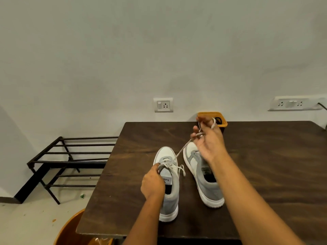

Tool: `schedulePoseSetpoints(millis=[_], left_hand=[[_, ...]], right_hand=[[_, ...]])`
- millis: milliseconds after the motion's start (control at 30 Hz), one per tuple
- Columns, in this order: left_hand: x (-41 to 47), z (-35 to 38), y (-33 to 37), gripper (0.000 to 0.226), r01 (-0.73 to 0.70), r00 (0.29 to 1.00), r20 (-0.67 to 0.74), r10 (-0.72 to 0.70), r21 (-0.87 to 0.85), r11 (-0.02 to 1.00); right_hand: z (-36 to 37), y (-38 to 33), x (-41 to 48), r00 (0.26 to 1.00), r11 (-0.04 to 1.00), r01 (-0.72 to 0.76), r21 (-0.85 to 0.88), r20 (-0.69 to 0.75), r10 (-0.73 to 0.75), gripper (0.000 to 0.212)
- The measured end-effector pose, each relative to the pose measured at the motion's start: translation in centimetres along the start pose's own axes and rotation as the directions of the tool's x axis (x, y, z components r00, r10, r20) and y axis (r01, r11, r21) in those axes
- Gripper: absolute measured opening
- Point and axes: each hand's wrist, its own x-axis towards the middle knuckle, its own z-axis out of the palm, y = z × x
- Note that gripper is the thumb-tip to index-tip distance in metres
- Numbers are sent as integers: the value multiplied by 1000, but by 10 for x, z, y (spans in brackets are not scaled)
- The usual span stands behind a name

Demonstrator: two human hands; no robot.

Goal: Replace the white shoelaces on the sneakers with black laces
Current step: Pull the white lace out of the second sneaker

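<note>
Orange container point(222, 119) blocks table point(265, 165) back edge; right side free.

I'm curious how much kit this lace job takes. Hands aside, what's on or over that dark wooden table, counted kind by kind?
Grey-and-white fabric sneakers: 2
White flat shoelace, partly unthreaded and pulled taut: 1
Orange plastic tub, dark contents unclear: 1
Total: 4

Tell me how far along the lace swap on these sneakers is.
Early. The right sneaker shows no lace where visible. The right hand pulls the white lace from the left sneaker, which the left hand grips. Remaining: finish unlacing, then thread black laces.
</note>
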Motion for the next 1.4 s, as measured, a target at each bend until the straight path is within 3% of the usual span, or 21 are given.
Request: schedulePoseSetpoints(millis=[67,200,233,267,300,333,367,400,533,633,867,933,1033,1133,1267,1333,1400], left_hand=[[3,1,-2,43,-106,994,26,104,44,993],[13,1,1,39,-326,943,143,300,220,920],[15,1,2,37,-346,935,173,309,249,905],[17,0,3,36,-352,932,188,309,271,896],[18,-1,5,34,-351,933,194,305,289,891],[19,-2,6,32,-348,935,189,301,309,885],[20,-2,8,30,-346,937,179,301,333,877],[21,-3,10,28,-343,938,168,302,361,867],[23,2,15,28,-348,938,169,304,435,831],[27,4,13,29,-357,930,230,286,382,852],[56,-2,14,25,-427,831,491,261,262,865],[55,-7,23,10,-301,847,483,220,96,949],[56,-16,29,29,-24,873,467,139,-244,970],[57,-18,22,28,228,872,488,16,-436,871],[55,-16,4,28,341,914,385,-125,-564,752],[52,-20,3,28,410,904,374,-206,-626,663],[53,-25,6,42,479,872,435,-224,-664,575]], right_hand=[[8,-10,6,996,979,31,-202,82,-15,39],[3,11,12,977,831,-31,-556,159,142,31],[-3,22,15,977,724,-7,-690,150,153,30],[-9,32,20,975,543,24,-839,139,172,36],[-13,42,23,972,290,39,-956,104,212,46],[-17,51,23,968,40,36,-999,45,248,53],[-20,60,20,965,-134,12,-991,-23,261,58],[-21,67,15,964,-220,-10,-975,-67,256,60],[-29,95,-2,974,-159,-43,-986,-76,212,55],[-35,106,-9,967,-93,-7,-996,-30,253,46],[-37,117,-15,973,-246,101,-964,44,228,35],[-37,119,-18,982,-256,84,-963,37,185,31],[-40,123,-21,993,-218,19,-976,-7,118,26],[-38,123,-26,994,-228,21,-973,-4,110,24],[-29,128,-32,988,-285,76,-956,33,153,33],[-24,130,-35,985,-300,104,-948,56,163,35],[-22,131,-37,981,-322,118,-939,60,184,38]])
